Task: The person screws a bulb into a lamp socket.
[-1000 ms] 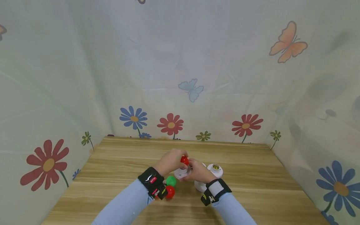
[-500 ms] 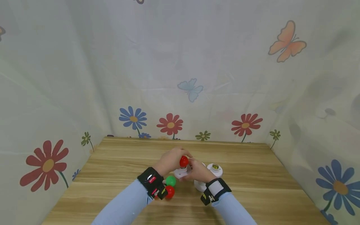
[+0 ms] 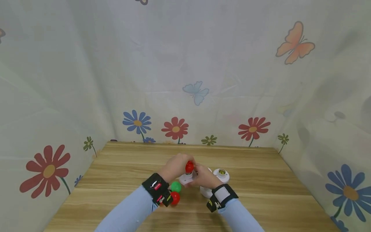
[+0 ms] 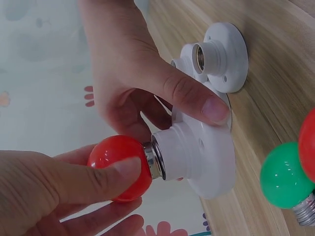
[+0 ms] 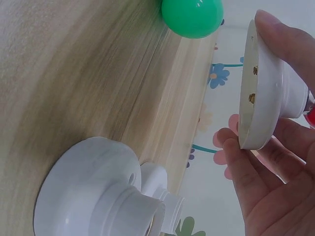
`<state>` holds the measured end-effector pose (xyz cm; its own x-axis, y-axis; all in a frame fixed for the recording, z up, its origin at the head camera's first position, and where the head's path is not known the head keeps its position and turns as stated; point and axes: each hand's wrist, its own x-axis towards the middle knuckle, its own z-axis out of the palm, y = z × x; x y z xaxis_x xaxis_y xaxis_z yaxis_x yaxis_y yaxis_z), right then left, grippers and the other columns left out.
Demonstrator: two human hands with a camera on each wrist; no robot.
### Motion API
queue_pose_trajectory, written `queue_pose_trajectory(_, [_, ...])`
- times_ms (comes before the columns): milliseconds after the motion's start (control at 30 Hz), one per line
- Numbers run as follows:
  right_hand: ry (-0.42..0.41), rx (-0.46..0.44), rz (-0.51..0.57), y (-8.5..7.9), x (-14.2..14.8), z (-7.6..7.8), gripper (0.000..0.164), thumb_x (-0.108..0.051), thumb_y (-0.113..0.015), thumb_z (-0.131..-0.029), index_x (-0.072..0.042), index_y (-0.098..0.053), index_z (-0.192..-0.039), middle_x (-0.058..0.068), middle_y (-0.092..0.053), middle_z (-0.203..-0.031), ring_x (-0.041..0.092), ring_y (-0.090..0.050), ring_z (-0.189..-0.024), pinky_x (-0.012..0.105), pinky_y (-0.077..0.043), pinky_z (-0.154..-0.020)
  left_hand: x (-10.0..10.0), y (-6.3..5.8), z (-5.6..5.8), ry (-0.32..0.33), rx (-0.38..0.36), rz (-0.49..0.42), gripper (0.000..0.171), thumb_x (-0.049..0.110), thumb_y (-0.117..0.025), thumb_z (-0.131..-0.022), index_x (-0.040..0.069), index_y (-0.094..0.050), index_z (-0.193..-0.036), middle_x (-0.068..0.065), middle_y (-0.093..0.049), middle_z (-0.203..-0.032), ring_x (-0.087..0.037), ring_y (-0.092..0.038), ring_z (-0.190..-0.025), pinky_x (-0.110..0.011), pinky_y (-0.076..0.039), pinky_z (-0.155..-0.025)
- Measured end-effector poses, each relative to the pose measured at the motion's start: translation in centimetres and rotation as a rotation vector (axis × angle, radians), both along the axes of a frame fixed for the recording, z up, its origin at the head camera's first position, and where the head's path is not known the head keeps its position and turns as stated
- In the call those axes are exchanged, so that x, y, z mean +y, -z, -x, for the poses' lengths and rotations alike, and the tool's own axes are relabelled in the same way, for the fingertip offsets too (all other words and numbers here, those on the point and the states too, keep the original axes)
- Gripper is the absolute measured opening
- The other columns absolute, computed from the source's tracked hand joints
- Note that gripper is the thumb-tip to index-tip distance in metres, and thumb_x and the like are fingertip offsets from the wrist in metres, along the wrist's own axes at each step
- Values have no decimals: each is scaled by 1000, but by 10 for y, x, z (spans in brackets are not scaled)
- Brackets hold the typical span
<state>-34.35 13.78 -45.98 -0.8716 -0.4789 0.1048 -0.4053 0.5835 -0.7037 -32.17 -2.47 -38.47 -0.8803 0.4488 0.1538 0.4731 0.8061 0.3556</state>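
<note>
My left hand (image 4: 74, 191) pinches a red light bulb (image 4: 115, 164) between thumb and fingers. The bulb's metal screw base stands at the mouth of a white lamp socket (image 4: 211, 157), with part of the thread still showing. My right hand (image 5: 285, 162) grips that socket by its round base, thumb on one side and fingers on the other. In the right wrist view the socket's hollow underside with brass screws faces the camera, held above the table. In the head view both hands meet over the table's middle, left hand (image 3: 176, 166) and right hand (image 3: 204, 175) side by side.
More white lamp sockets (image 3: 221, 175) stand on the wooden table (image 3: 246, 199) by my right hand. A green bulb (image 3: 175, 187) and a red bulb (image 3: 175, 198) lie below my left wrist. A flower-printed curtain (image 3: 214, 112) hangs behind and at the sides.
The fingers of my left hand have shifted around the red bulb, opening away from it half a second ago and now closing on it again. The right hand holds the socket in the same place.
</note>
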Motion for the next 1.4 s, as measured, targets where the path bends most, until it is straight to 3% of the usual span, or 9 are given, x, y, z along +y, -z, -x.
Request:
queue_pose_trajectory(300, [13,-39,-12,-2,0,1,69,-38,-88,-68,-16,-60,-126,1,-65,-116,20,-59,-102,50,-48,-96,3,2,-2,-109,-3,22,46,31,-83,-75,9,-64,-111,-5,-62,-91,-16,-55,-76,-27,-53,-70])
queue_pose_trajectory(467, [4,-28,-15,0,1,3,67,-39,-88,-67,-15,-61,-124,-1,-65,-113,18,-59,-99,47,-50,-94,4,3,-2,-120,23,45,49,35,-83,-75,10,-64,-112,-5,-62,-92,-16,-55,-76,-28,-53,-69])
queue_pose_trajectory(633, [-12,-26,-8,-1,1,4,67,-36,-88,-68,-16,-61,-126,-2,-66,-114,17,-61,-99,45,-51,-92,3,2,-3,-123,33,52,65,42,-85,-69,13,-61,-122,-7,-62,-104,-18,-59,-84,-33,-56,-73])
queue_pose_trajectory(800, [8,-24,-29,0,1,4,68,-37,-88,-67,-15,-60,-126,1,-65,-116,20,-60,-103,47,-49,-94,3,-2,-3,-88,21,35,59,23,-87,-71,18,-63,-124,-8,-60,-120,-22,-61,-99,-38,-56,-82])
queue_pose_trajectory(967, [3,-26,-3,1,0,3,77,-32,-89,-68,-16,-54,-134,2,-62,-125,22,-58,-112,49,-44,-103,1,-2,-3,-15,21,37,44,3,-79,-77,19,-69,-116,-1,-66,-116,-20,-61,-104,-31,-54,-87])
queue_pose_trajectory(1167, [3,-15,-9,2,1,3,83,-31,-89,-68,-15,-48,-139,4,-60,-129,22,-57,-112,49,-43,-103,0,1,-2,25,12,17,35,3,-75,-82,16,-69,-114,0,-70,-107,-17,-63,-100,-29,-53,-89])
queue_pose_trajectory(1400, [-1,-1,-37,4,0,5,75,-35,-89,-67,-15,-57,-131,2,-63,-124,20,-59,-108,48,-46,-100,1,2,0,-4,-2,23,33,9,-79,-79,12,-69,-111,-2,-70,-100,-16,-62,-88,-26,-55,-82])
